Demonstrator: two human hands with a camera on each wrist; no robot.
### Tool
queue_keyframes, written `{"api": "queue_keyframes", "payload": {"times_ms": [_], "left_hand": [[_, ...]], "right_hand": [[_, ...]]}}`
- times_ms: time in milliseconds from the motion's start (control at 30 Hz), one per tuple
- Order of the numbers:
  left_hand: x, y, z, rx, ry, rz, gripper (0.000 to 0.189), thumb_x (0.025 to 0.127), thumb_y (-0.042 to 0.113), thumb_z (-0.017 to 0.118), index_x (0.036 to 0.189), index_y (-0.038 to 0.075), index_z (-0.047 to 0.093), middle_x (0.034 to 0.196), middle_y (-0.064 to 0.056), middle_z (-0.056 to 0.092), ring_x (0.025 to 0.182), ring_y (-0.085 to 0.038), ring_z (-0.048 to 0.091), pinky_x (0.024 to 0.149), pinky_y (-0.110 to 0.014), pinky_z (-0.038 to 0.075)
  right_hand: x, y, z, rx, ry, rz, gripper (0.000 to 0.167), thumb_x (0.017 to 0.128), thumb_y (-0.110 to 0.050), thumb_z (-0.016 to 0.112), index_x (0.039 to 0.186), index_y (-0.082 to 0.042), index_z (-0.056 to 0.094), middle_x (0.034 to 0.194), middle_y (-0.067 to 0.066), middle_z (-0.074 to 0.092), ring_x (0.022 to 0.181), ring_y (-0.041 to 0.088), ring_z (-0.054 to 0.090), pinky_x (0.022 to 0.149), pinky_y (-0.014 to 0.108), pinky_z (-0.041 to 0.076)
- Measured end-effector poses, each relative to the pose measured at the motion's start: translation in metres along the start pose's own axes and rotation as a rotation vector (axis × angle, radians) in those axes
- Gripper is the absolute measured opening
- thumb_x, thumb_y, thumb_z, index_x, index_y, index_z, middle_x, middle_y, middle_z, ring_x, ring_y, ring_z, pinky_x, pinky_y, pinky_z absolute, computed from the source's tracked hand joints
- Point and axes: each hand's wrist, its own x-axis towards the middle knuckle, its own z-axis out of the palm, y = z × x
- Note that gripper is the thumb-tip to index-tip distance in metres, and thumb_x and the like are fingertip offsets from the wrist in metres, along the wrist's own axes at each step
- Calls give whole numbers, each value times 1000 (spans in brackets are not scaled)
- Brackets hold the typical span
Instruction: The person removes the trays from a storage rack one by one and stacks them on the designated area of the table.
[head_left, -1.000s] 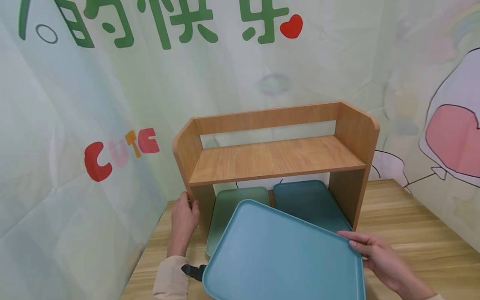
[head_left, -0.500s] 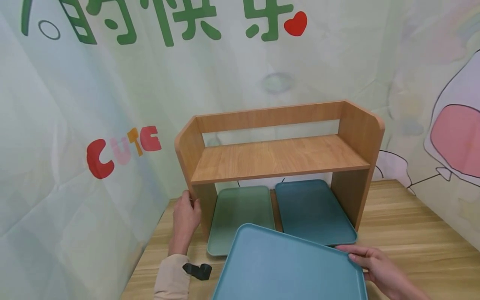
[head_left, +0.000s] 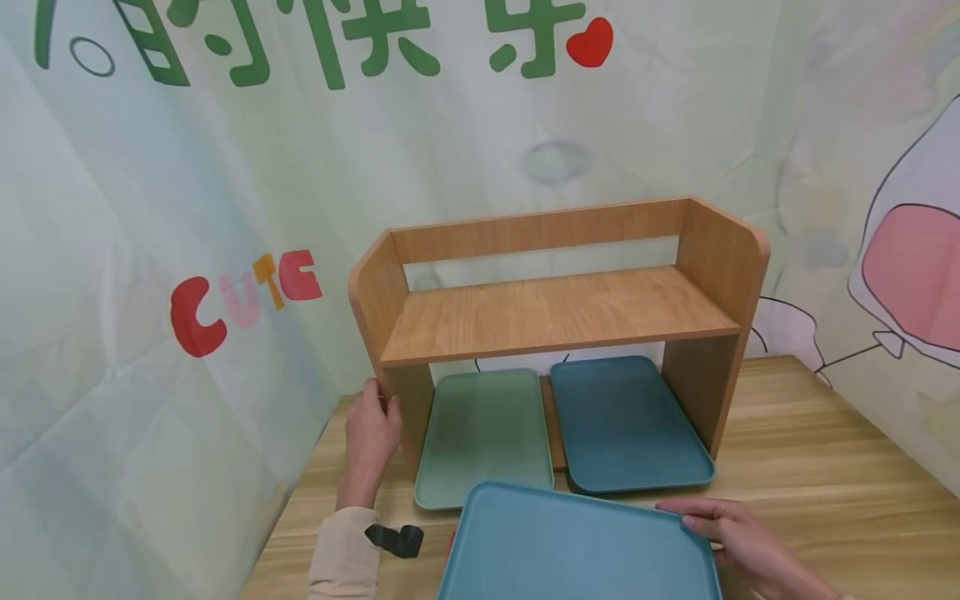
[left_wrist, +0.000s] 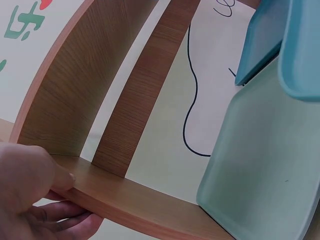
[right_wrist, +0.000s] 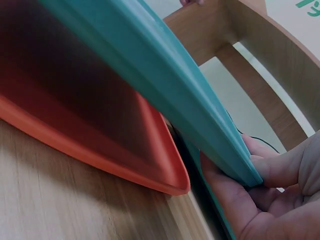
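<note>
My right hand [head_left: 731, 533] pinches the far right corner of a light blue tray [head_left: 577, 546], thumb on top and fingers beneath. In the right wrist view this tray [right_wrist: 165, 85] is tilted above a red-orange tray [right_wrist: 145, 160] that lies on the table. My left hand [head_left: 371, 437] grips the front edge of the left side panel of a wooden shelf [head_left: 555, 308]; in the left wrist view its thumb lies inside and its fingers outside the panel. Under the shelf board a green tray [head_left: 483, 442] lies at left and a darker blue tray [head_left: 630, 425] at right.
The shelf stands on a wood-grain table [head_left: 832, 450] against a printed cloth backdrop [head_left: 465, 150]. A black strap-like piece [head_left: 395, 540] sits at my left sleeve [head_left: 345, 554]. Both trays under the shelf jut past its front.
My right hand has drawn the light blue tray toward me and down, baring more of the two trays under the shelf. My left hand keeps its grip on the side panel.
</note>
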Motion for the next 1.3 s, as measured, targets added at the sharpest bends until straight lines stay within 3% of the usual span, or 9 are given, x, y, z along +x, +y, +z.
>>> {"api": "queue_keyframes", "payload": {"times_ms": [367, 633, 1300], "left_hand": [[-2, -1, -1, 7, 32, 30, 23, 97, 11, 49, 116, -2, 49, 105, -22, 58, 94, -33, 60, 74, -43, 54], [-2, -2, -2, 3, 31, 51, 23, 97, 11, 49, 115, -3, 49, 104, -23, 59, 92, -34, 60, 73, -43, 53], [0, -2, 0, 5, 12, 17, 25, 98, 13, 48, 118, -1, 48, 108, -21, 58, 96, -32, 59, 77, -43, 53]], "right_hand": [[6, 4, 6, 4, -52, -30, 38, 94, -17, 56, 129, -1, 57, 131, 14, 58, 106, 19, 60, 85, 45, 53], [11, 3, 11, -66, -5, 36, 34, 95, -14, 53, 128, -5, 60, 130, 16, 59, 104, 20, 60, 83, 47, 53], [21, 12, 15, -116, -8, 5, 34, 96, -14, 52, 128, -2, 59, 128, 17, 60, 102, 20, 61, 80, 44, 54]]}}
